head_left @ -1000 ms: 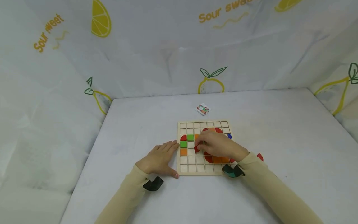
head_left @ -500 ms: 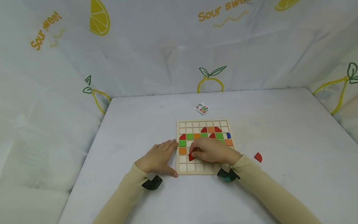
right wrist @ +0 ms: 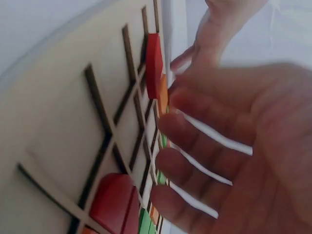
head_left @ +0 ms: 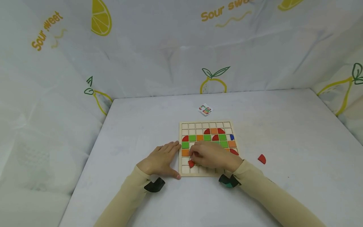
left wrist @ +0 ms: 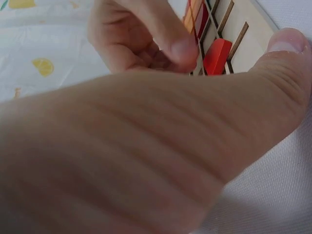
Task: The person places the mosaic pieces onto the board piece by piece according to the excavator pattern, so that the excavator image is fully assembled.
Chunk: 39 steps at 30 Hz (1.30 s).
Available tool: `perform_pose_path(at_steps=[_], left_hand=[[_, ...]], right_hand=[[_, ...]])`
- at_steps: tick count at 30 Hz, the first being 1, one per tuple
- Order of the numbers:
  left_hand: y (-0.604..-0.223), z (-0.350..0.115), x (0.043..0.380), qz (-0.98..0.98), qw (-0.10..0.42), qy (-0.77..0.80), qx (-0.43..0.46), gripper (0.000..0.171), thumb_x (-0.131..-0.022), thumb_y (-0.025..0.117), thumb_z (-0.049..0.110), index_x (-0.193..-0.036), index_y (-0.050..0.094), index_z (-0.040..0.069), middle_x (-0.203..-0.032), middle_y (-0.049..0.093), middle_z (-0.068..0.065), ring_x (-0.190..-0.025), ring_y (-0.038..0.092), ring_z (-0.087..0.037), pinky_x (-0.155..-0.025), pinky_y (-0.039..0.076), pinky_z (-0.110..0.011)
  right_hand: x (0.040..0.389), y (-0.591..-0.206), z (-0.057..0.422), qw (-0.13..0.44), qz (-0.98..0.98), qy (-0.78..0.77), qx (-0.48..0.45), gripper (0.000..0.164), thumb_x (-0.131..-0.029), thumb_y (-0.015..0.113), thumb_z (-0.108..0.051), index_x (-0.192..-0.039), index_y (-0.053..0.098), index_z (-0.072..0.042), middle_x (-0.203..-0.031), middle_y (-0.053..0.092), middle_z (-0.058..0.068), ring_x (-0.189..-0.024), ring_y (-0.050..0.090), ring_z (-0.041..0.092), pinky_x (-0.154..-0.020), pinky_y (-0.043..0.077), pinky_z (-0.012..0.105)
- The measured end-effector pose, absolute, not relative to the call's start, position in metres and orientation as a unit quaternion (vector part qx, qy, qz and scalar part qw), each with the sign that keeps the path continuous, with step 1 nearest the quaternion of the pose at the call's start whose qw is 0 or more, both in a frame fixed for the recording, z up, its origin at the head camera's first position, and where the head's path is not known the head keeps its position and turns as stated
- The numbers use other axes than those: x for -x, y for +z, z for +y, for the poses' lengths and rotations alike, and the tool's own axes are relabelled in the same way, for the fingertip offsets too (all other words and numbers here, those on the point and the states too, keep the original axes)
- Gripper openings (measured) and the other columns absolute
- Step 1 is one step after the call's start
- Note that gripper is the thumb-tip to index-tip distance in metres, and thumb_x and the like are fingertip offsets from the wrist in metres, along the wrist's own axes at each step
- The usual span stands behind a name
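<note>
The left hand [head_left: 160, 161] lies flat on the white table [head_left: 141, 126] with fingers extended, fingertips touching the left edge of the wooden grid board [head_left: 208, 124] and the thumb against its near left corner; it holds nothing. The right hand [head_left: 211, 155] rests over the lower middle of the board, fingers bent downward toward a red quarter-circle piece [head_left: 191, 163] that sits in a cell of the second row from the near edge, second column from the left. The fingertips are at the piece; whether they pinch it or only touch it cannot be determined from the head view. In the left wrist view the same red piece [left wrist: 217, 56] stands tilted in its cell beside a fingertip of the right hand [left wrist: 146, 34]. In the right wrist view the fingers [right wrist: 204, 122] appear loosely spread above the grid. The board carries green, orange and red pieces in its upper rows, plus one blue piece [head_left: 232, 137] near the right edge. A second red quarter-circle piece [head_left: 262, 158] lies on the table, right of the board and apart from it. A small printed card [head_left: 205, 109] lies beyond the board's far edge.
</note>
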State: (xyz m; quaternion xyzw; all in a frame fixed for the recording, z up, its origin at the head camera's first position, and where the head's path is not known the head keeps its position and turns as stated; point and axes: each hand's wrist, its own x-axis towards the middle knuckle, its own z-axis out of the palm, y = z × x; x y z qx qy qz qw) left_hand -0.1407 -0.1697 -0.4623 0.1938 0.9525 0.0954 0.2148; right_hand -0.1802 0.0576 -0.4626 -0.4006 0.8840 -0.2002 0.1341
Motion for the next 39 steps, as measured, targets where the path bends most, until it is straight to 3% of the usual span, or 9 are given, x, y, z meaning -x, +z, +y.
perform_pose_path(at_steps=[5, 18, 25, 34, 39], left_hand=[[-0.461, -0.170, 0.140, 0.952, 0.213, 0.093, -0.199, 0.111, -0.076, 0.082, 0.057, -0.160, 0.026, 0.011, -0.170, 0.023, -0.007, -0.157, 0.022, -0.028, -0.126, 0.026, -0.053], [-0.457, -0.170, 0.139, 0.952, 0.217, 0.094, -0.196, 0.111, -0.076, 0.083, 0.056, -0.160, 0.027, 0.010, -0.169, 0.023, -0.008, -0.157, 0.023, -0.029, -0.126, 0.026, -0.053], [-0.457, -0.171, 0.139, 0.952, 0.215, 0.092, -0.195, 0.111, -0.076, 0.083, 0.057, -0.160, 0.026, 0.011, -0.170, 0.023, -0.007, -0.157, 0.022, -0.029, -0.126, 0.026, -0.052], [-0.461, -0.167, 0.139, 0.952, 0.218, 0.102, -0.188, 0.113, -0.076, 0.085, 0.053, -0.161, 0.024, 0.011, -0.171, 0.021, -0.006, -0.158, 0.020, -0.028, -0.127, 0.023, -0.052], [-0.461, -0.166, 0.139, 0.953, 0.221, 0.097, -0.184, 0.113, -0.076, 0.084, 0.054, -0.162, 0.023, 0.012, -0.171, 0.020, -0.005, -0.158, 0.019, -0.027, -0.128, 0.022, -0.052]], right_hand=[[0.174, -0.461, 0.056, 0.138, 0.873, -0.183, 0.430, 0.024, -0.088, 0.078, -0.033, -0.109, 0.075, -0.021, -0.099, 0.063, -0.010, -0.088, 0.053, 0.007, -0.079, 0.052, 0.023], [0.175, -0.465, 0.056, 0.104, 0.878, -0.191, 0.426, 0.011, -0.093, 0.075, -0.026, -0.100, 0.074, -0.018, -0.095, 0.063, -0.007, -0.085, 0.055, 0.008, -0.078, 0.054, 0.024], [0.179, -0.461, 0.059, 0.132, 0.874, -0.203, 0.422, 0.019, -0.095, 0.072, -0.029, -0.110, 0.074, -0.017, -0.104, 0.066, -0.006, -0.091, 0.057, 0.008, -0.083, 0.056, 0.025], [0.192, -0.425, 0.098, 0.117, 0.897, -0.233, 0.356, 0.024, -0.096, 0.070, -0.025, -0.118, 0.072, -0.014, -0.114, 0.069, -0.001, -0.104, 0.062, 0.019, -0.091, 0.057, 0.038], [0.193, -0.411, 0.130, 0.102, 0.915, -0.228, 0.317, 0.025, -0.095, 0.071, -0.024, -0.119, 0.072, -0.014, -0.115, 0.069, 0.003, -0.102, 0.062, 0.023, -0.089, 0.059, 0.041]])
